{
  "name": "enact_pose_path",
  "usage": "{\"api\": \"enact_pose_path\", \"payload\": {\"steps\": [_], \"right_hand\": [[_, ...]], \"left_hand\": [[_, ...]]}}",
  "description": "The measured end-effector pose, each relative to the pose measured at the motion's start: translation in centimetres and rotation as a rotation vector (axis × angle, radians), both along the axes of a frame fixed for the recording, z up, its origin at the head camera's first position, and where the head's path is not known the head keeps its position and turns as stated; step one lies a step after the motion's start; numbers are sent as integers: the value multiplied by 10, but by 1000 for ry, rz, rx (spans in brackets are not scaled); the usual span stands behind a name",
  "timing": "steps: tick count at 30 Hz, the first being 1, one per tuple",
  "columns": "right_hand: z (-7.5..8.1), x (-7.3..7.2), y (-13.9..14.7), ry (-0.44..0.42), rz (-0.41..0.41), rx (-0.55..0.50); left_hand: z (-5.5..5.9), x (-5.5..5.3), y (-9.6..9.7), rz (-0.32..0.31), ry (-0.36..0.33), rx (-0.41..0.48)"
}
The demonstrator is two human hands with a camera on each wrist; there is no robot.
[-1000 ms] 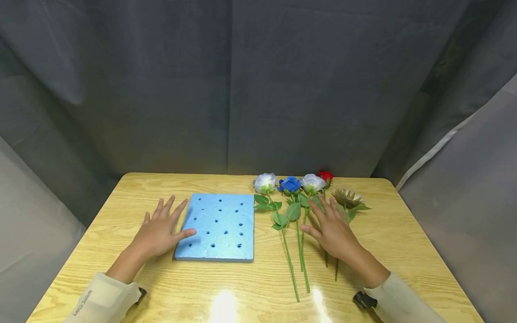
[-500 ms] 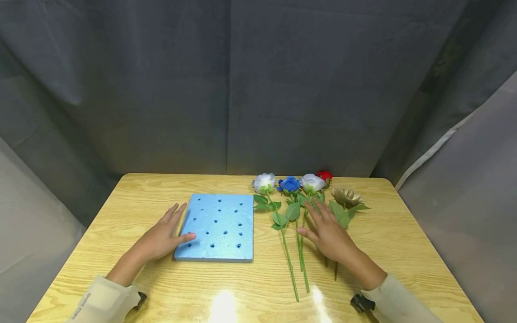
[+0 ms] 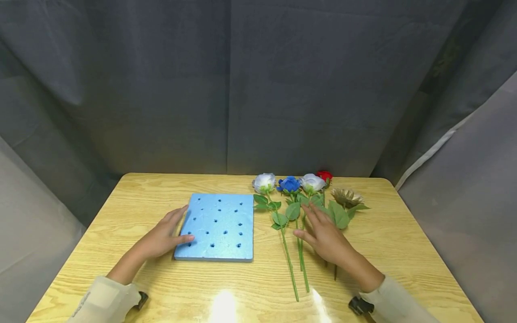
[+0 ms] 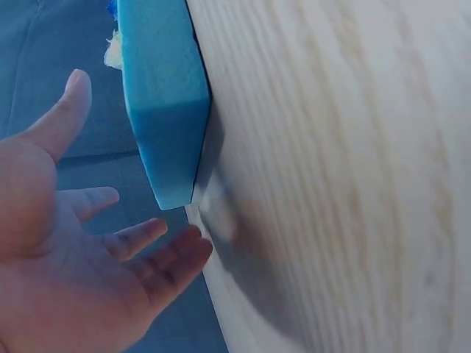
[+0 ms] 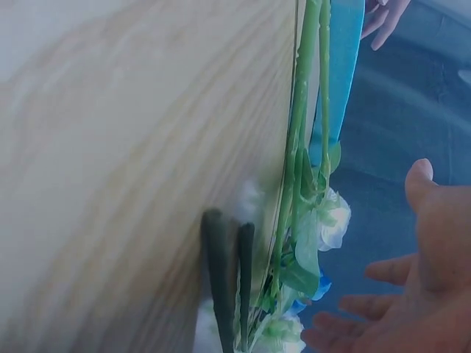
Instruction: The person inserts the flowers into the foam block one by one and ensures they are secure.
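Observation:
A light blue foam board with rows of small holes lies flat on the table. My left hand is at its left edge, fingers extended and thumb over the near left corner; in the left wrist view the fingers show apart from the board's side. My right hand hovers over the artificial flowers, fingers extended and holding nothing. Beneath and around it lie a white rose, a blue rose, a second white rose, a red rose and a gold flower.
The wooden table has rounded far corners. Grey curtains hang behind it and at both sides. Green stems point toward the near edge; two dark stem ends show in the right wrist view.
My right hand has drifted slightly left over the stems. My left hand's fingers have drawn closer together and come nearer the board's left edge. Board and flowers lie as before.

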State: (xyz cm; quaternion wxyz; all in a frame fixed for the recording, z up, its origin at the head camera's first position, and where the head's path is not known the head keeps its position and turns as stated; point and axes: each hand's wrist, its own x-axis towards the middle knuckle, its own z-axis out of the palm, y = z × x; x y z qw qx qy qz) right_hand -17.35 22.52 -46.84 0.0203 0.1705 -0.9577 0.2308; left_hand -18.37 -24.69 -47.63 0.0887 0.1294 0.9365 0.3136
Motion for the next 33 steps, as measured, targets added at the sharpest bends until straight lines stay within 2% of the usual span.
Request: {"api": "enact_pose_path", "payload": {"steps": [5, 10, 17, 21, 26, 33], "right_hand": [[-2, 1, -5, -2, 8, -18], [-3, 3, -10, -40, 25, -55], [0, 8, -15, -92, 47, -101], [-1, 9, -17, -118, 50, -109], [-2, 10, -19, -155, 55, -134], [-4, 9, -23, -234, 83, -258]], "left_hand": [[-2, -5, -2, -11, -60, 60], [-4, -10, -4, -17, -131, 122], [-6, -12, -8, 23, -251, 208], [-6, -12, -10, 23, -279, 255], [-8, -14, -14, -11, -297, 341], [-17, -19, -22, -2, -328, 425]]}}
